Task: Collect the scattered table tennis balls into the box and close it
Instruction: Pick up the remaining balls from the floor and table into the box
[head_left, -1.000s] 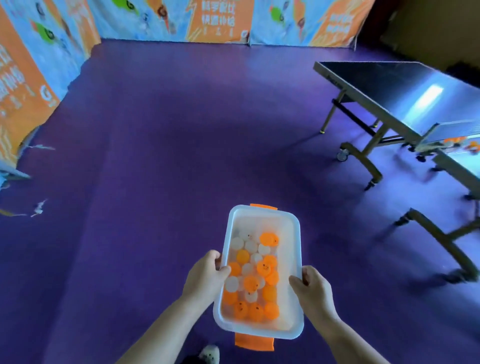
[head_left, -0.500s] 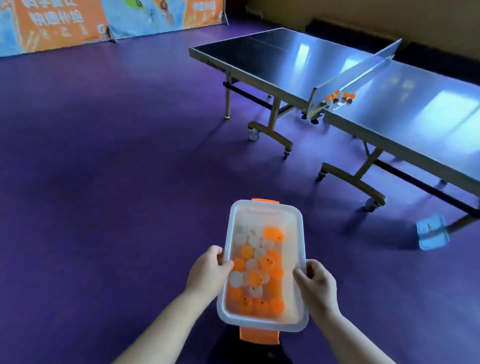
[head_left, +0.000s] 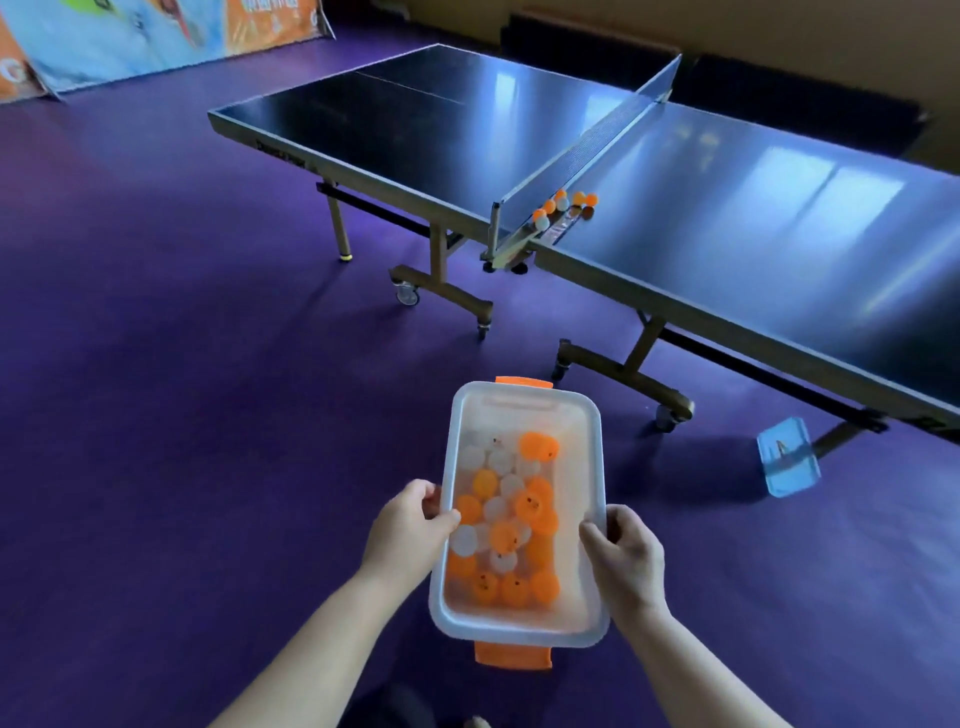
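Observation:
I carry a clear plastic box (head_left: 524, 402) with orange latches in front of me, lid off. My left hand (head_left: 408, 525) grips its left rim and my right hand (head_left: 626, 553) grips its right rim. Several orange and white balls (head_left: 506, 525) lie inside the box. More orange and white balls (head_left: 563, 205) sit in a cluster on the table tennis table (head_left: 727, 218), against the near end of the net (head_left: 592, 145). A flat clear blue piece, perhaps the lid (head_left: 788, 463), lies on the floor under the table's right half.
The table's gold legs and wheels (head_left: 626, 366) stand between me and the lid. Purple floor (head_left: 182, 338) spreads to the left. Orange and blue banners (head_left: 156, 36) line the far left wall.
The view has swung right and closer to the table; the whole net and the ball cluster are now in sight. Both hands keep the same hold on the box.

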